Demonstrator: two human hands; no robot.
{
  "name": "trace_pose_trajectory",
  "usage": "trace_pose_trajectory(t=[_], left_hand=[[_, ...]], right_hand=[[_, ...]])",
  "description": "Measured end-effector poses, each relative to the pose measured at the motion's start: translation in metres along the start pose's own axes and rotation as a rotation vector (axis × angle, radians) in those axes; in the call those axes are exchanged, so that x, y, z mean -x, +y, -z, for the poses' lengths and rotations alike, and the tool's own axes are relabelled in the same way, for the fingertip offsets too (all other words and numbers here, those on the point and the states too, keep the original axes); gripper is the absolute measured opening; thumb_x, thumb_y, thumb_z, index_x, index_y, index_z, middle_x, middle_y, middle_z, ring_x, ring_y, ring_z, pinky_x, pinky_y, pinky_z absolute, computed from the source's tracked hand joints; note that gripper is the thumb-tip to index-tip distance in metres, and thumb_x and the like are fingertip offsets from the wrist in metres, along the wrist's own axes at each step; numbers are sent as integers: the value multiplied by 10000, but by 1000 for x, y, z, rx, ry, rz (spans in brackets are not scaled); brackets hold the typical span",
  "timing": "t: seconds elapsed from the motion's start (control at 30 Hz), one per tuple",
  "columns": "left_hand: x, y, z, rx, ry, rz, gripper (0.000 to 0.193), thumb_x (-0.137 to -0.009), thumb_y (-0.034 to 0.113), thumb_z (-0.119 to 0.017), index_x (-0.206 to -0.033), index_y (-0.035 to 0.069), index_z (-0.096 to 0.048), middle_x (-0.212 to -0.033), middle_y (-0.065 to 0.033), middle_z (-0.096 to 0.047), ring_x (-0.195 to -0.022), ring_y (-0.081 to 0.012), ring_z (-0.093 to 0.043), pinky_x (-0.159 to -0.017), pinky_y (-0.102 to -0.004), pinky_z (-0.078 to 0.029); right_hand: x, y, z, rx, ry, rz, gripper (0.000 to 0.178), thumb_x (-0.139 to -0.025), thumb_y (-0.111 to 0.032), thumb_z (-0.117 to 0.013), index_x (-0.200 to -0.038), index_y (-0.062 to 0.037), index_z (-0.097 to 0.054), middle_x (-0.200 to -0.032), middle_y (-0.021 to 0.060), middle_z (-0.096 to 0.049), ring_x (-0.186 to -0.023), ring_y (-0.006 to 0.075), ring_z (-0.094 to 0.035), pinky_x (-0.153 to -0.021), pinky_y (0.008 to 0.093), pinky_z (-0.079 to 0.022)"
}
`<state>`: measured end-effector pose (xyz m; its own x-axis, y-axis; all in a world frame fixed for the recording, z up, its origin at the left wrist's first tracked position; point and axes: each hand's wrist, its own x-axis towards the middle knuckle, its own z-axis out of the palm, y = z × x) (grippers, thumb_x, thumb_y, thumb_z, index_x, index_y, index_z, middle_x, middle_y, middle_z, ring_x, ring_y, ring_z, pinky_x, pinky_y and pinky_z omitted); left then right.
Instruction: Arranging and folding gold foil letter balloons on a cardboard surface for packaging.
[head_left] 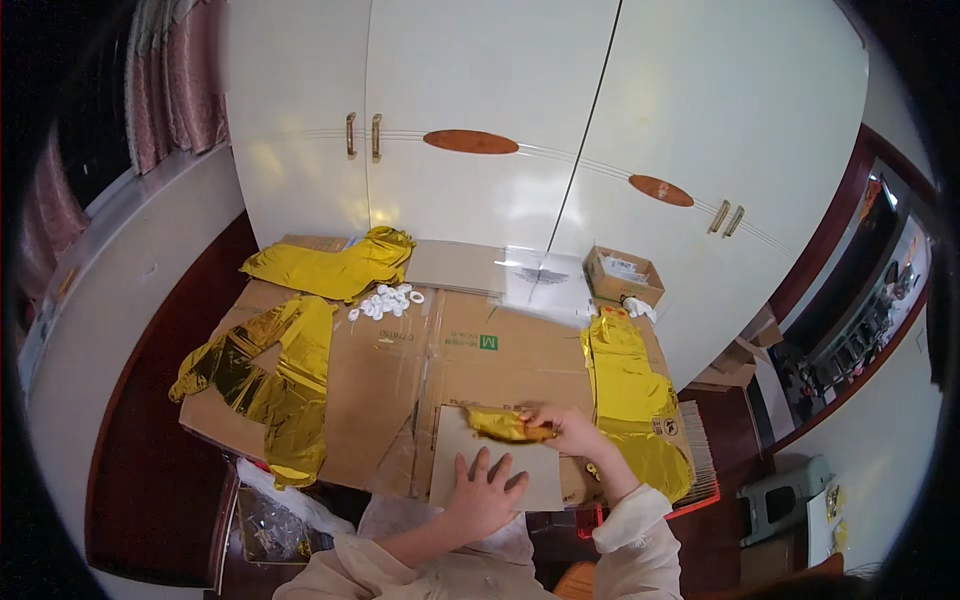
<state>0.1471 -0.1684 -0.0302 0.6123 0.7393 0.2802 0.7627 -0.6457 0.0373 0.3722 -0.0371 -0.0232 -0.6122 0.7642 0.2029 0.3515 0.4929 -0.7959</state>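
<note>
My left hand [482, 497] lies flat with fingers spread on a grey-beige cardboard sheet [455, 445] at the table's near edge. Just beyond it, my right hand [567, 432] grips the right end of a folded gold foil piece [497, 424], held over the sheet's far part. The foil is crumpled and a little blurred, so its exact kind does not show. On the right lies a stack of flat gold foil pieces [630, 375]. A large flat gold foil shape [300, 350] spreads over the left side, with more gold foil [330, 268] behind it.
Flattened brown cardboard [375, 390] covers the table. White ring-shaped rolls [385, 302] lie in a pile at the back left. Behind are stacked grey boards [455, 268], a clear plastic sheet [540, 283] and a small open box [625, 275]. White cabinets [480, 60] stand behind; a grey stool [785, 497] is at right.
</note>
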Motion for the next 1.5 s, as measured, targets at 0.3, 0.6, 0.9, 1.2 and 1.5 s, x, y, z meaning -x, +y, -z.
trace_pose_trajectory(t=[0.3,0.6,0.9,1.2,1.5], left_hand=[[0,1,0,2,-43,12,600,-815,477,-660,-1322,174,-555,-1212,-151,-518,-1125,-424,-495,-902,-781,-346],[-1,2,-3,-8,31,23,576,-771,448,-698,-1270,182,-587,-1194,-117,-509,-1112,-381,-491,-890,-761,-365],[-1,1,-3,-70,96,-2,471,-820,339,-632,-1258,168,-597,-1240,-153,-550,-1173,-438,-486,-913,-725,-378],[-6,8,-3,-97,121,-37,421,-886,223,-525,-1275,70,-582,-1325,-191,-534,-1207,-470,-494,-924,-701,-399],[-4,9,-17,-58,117,-12,391,-863,227,-545,-1216,77,-622,-1287,-185,-576,-1205,-471,-504,-900,-743,-380]], right_hand=[[16,-5,-13,455,-197,60,191,-772,-36,-656,-946,-15,-582,-1276,103,-615,-1220,295,-560,-980,382,-490],[23,3,-19,456,-117,225,293,-774,-115,-640,-1050,-24,-597,-1314,124,-583,-1183,325,-570,-994,407,-483],[6,-21,-9,343,152,128,406,-786,-134,-694,-1176,-48,-619,-1209,155,-629,-1086,329,-616,-922,394,-502],[-34,15,11,138,165,-412,300,-939,-275,-644,-951,20,-699,-553,5,-525,-506,74,-441,-465,283,-360],[-33,17,12,-108,109,-420,261,-894,-246,-705,-981,0,-687,-624,-54,-565,-525,53,-464,-459,268,-359]])
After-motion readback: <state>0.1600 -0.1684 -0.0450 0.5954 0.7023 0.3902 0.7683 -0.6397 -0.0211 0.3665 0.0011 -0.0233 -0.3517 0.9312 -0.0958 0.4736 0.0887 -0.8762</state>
